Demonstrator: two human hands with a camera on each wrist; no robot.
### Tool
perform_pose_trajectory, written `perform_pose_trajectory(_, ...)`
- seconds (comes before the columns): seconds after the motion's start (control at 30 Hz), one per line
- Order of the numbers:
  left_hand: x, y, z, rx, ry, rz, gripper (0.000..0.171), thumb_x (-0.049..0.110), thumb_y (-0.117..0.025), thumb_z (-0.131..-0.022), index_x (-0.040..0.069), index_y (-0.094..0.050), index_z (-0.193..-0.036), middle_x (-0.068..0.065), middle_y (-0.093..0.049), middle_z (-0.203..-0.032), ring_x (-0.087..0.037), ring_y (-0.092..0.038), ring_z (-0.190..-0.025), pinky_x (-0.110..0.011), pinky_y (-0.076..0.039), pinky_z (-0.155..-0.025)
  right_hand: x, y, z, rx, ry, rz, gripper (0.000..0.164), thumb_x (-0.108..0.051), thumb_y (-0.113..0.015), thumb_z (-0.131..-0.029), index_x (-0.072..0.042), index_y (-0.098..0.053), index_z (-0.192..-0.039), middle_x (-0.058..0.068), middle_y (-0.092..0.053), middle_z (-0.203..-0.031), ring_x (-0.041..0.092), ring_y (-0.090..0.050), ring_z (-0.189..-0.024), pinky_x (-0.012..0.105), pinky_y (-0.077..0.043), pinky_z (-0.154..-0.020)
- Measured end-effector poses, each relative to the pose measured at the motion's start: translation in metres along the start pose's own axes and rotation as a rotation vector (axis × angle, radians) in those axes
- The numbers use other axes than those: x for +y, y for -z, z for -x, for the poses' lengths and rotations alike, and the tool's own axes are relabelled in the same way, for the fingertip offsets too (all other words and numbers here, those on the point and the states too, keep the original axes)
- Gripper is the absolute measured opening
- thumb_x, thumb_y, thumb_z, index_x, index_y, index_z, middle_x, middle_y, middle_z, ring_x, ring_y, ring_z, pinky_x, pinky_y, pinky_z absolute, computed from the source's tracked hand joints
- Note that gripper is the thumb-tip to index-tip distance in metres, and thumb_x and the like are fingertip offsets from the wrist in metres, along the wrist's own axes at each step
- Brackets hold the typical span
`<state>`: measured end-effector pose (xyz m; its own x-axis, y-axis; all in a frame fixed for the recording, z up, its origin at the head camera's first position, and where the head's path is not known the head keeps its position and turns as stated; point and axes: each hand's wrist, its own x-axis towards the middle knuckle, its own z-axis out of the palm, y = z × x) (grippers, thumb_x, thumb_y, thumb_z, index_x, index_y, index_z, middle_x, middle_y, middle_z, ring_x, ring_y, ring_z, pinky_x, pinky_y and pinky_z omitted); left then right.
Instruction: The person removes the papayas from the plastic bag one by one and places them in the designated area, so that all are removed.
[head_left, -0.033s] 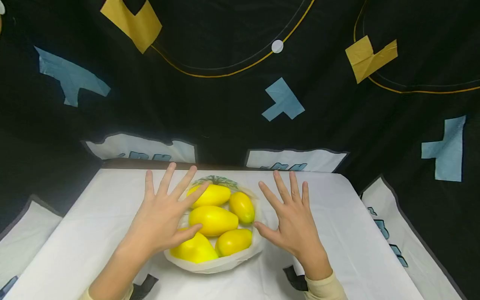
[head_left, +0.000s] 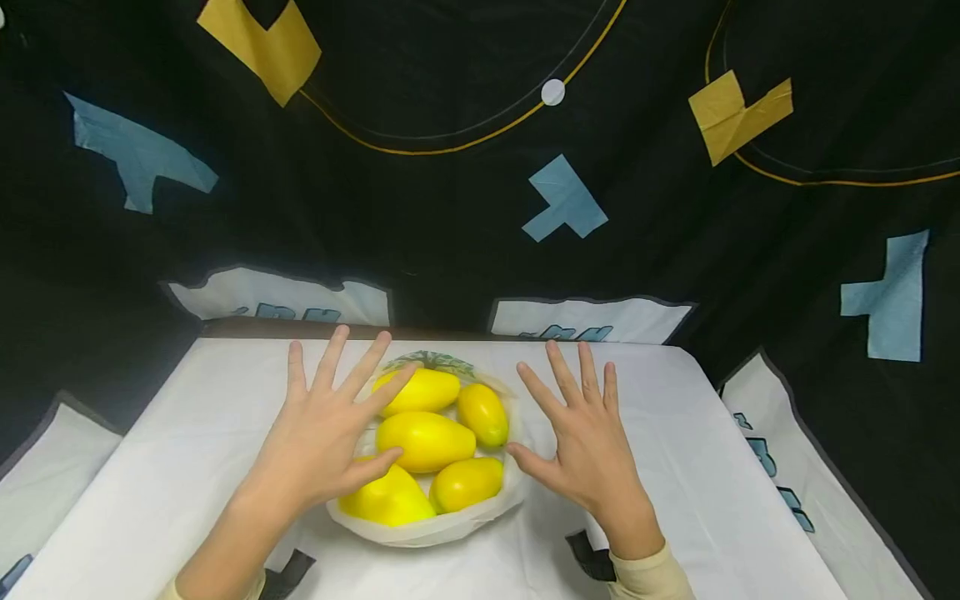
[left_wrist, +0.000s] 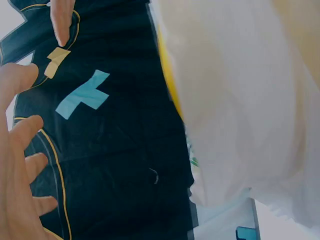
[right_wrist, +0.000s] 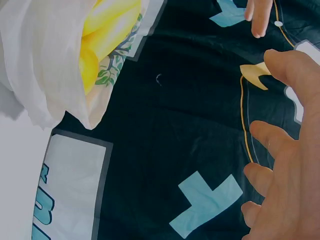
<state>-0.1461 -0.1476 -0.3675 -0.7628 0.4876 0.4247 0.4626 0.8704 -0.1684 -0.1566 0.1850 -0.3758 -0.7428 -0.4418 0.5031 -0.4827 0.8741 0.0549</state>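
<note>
Several yellow oval fruits, which look like mangoes, lie in an open white cloth bag on the table. A green leafy print shows on the bag's far side. My left hand, fingers spread, hovers at the bag's left side, thumb and index finger overlapping the fruits in the head view. On the right, my right hand is spread the same way, its thumb tip close to the bag's edge. Neither hand holds anything. From the left wrist the bag's pale side hides most of the fruit.
A white cloth covers the table. Dark strips lie under each wrist. Behind stands a black curtain with blue and gold patches, and white lettered panels run along the table's back and sides.
</note>
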Motion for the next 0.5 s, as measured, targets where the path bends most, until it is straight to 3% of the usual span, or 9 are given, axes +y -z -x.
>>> perform_pose_trajectory(0.23, -0.006, 0.001, 0.001, -0.009, 0.024, 0.023, 0.102, 0.070, -0.064, -0.073, 0.034, -0.018, -0.157, -0.005, 0.003, -0.164, -0.041, 0.011, -0.146, -0.072, 0.009, -0.107, 0.002, 0.000, -0.002, 0.008, 0.007, -0.003, 0.086, -0.070, -0.053, -0.079, -0.032, -0.032, -0.154, 0.004, -0.007, -0.164, 0.038, 0.002, -0.147, 0.069, -0.004, -0.112)
perform_pose_trajectory(0.5, -0.014, -0.007, 0.007, -0.011, 0.056, 0.101, 0.099, 0.065, -0.066, -0.075, 0.034, -0.018, -0.157, -0.004, 0.000, -0.164, -0.039, 0.009, -0.146, -0.072, 0.004, -0.108, 0.006, -0.003, -0.001, 0.041, -0.011, -0.039, 0.088, -0.066, -0.058, -0.077, -0.029, -0.032, -0.154, 0.008, -0.012, -0.163, 0.037, 0.000, -0.148, 0.067, -0.006, -0.113)
